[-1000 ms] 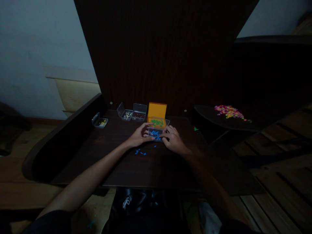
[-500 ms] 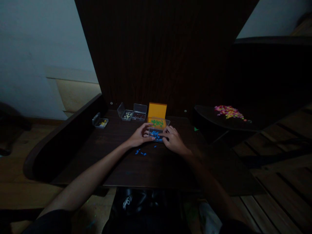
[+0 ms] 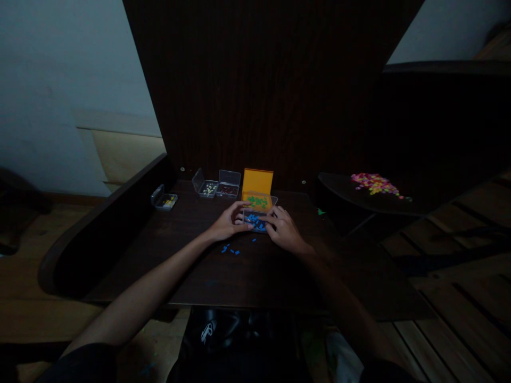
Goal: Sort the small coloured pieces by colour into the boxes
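A small clear box of blue beads [image 3: 254, 220] sits on the dark wooden table [image 3: 247, 276]. My left hand [image 3: 227, 223] grips its left side with curled fingers. My right hand [image 3: 284, 230] grips its right side, fingertips pressed on the box edge. Several loose blue beads [image 3: 230, 249] lie on the table just in front of my left hand. Directly behind the clear box stands an orange box of green beads [image 3: 258, 194] with its lid up.
Two open clear boxes [image 3: 217, 188] stand at the table's back, a third one with yellow beads [image 3: 163, 199] at the back left. A pile of mixed coloured beads [image 3: 375, 183] lies on a dark side surface to the right. A tall dark board rises behind the table.
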`<state>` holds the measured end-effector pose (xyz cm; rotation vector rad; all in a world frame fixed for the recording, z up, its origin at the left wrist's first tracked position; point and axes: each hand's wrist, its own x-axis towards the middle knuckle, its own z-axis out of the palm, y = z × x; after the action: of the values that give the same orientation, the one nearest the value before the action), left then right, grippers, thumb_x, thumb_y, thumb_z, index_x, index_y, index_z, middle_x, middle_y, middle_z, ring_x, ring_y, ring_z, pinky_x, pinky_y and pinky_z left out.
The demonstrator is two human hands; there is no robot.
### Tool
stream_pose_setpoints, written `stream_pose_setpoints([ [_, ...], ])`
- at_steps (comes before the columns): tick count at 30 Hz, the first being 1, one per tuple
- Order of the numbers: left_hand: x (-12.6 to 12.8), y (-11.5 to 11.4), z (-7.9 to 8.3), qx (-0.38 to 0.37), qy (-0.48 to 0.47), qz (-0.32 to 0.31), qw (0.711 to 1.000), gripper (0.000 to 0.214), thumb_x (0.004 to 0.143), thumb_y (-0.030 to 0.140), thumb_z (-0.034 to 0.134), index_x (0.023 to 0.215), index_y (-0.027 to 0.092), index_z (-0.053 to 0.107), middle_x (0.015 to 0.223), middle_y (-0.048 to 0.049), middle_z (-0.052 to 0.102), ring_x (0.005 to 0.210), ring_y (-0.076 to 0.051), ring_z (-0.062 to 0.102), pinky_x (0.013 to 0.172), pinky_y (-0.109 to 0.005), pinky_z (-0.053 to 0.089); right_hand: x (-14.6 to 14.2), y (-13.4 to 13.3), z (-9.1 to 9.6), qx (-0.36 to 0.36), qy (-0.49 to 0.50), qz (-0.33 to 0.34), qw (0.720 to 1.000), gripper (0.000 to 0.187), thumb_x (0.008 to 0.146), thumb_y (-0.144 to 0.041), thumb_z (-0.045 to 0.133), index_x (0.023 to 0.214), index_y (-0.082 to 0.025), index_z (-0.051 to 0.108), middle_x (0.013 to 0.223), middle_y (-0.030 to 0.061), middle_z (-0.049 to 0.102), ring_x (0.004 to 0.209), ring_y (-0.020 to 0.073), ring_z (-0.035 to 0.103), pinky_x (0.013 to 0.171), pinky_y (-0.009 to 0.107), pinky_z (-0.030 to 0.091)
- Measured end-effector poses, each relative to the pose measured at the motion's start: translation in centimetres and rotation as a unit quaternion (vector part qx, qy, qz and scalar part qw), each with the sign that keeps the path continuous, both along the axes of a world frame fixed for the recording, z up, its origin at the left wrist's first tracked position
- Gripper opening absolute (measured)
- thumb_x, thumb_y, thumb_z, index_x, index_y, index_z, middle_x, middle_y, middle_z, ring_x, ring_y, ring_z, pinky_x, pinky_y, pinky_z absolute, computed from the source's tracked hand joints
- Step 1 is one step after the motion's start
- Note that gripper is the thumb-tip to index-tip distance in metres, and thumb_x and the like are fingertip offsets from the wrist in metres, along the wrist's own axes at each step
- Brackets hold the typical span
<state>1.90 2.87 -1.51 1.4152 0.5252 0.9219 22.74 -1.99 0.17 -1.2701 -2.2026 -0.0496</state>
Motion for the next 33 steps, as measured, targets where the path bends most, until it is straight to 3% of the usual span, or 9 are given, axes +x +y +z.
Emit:
stream_pose_setpoints([
  [15,-0.03,0.0,0.08,0.0,0.003,0.002,1.0,0.068,0.061,0.019,0.082,0.121,0.02,0.048,0.121,-0.0095,0.057,0.089,-0.013,0.061,0.084,-0.035,0.054,0.16,0.1,-0.25,-0.016,-0.036,-0.014,0.999,0.031,0.084,-0.014,0.052,0.104,-0.02,0.074,0.091,0.0093,0.054,0.087,0.0219,0.048,0.079,0.036,0.044],
  [24,-0.08,-0.04,0.13,0.007,0.009,0.001,1.0,0.068,0.062,0.021,0.082,0.121,0.02,0.048,0.123,-0.0104,0.056,0.09,-0.014,0.062,0.083,-0.035,0.054,-0.22,-0.47,0.24,0.019,-0.126,-0.021,0.992,0.028,0.085,-0.016,0.052,0.1,-0.022,0.075,0.092,0.0109,0.055,0.087,0.0234,0.047,0.076,0.036,0.041],
  [33,-0.1,0.02,-0.06,0.01,0.009,0.003,1.0,0.069,0.062,0.023,0.082,0.122,0.021,0.048,0.121,-0.0098,0.057,0.089,-0.013,0.061,0.083,-0.034,0.053,-0.25,-0.34,0.11,0.006,-0.049,-0.007,0.999,0.034,0.084,-0.013,0.049,0.109,-0.018,0.072,0.093,0.011,0.056,0.09,0.0231,0.049,0.083,0.037,0.044],
])
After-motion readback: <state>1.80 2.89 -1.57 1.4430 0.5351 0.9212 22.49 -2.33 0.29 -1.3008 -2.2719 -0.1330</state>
